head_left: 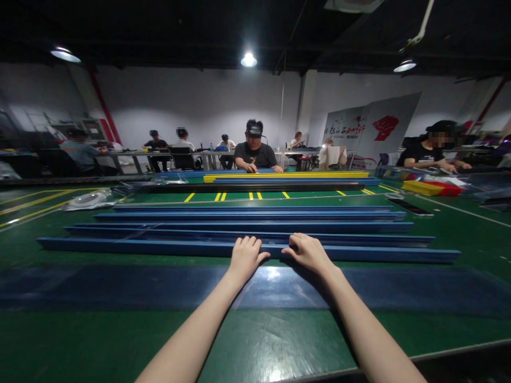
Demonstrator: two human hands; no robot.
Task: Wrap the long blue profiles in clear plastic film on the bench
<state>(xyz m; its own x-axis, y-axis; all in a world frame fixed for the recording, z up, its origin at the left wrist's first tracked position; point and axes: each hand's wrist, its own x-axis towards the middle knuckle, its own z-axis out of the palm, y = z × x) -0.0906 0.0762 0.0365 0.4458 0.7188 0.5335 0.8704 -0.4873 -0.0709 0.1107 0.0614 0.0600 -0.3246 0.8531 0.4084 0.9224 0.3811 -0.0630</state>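
Observation:
The nearest long blue plastic channel (139, 247) lies lengthwise across the green table. My left hand (245, 258) grips it near its middle, with fingers over the top and thumb on the near side. A short way to the right, my right hand (310, 252) holds the same channel, fingers curled over its upper edge. More blue channels (255, 227) lie parallel just behind it. A clear, bluish flat plastic strip (120, 287) is spread on the table in front, under my wrists. The fingertips on the channel's far side are hidden.
Farther back lie a black profile (255, 187) and a yellow profile (287, 176). A phone-like dark slab (411, 207) is at the right, near yellow and red trays (433, 188). Coiled clear material (90, 199) rests at the left. A person (255, 151) works across the table.

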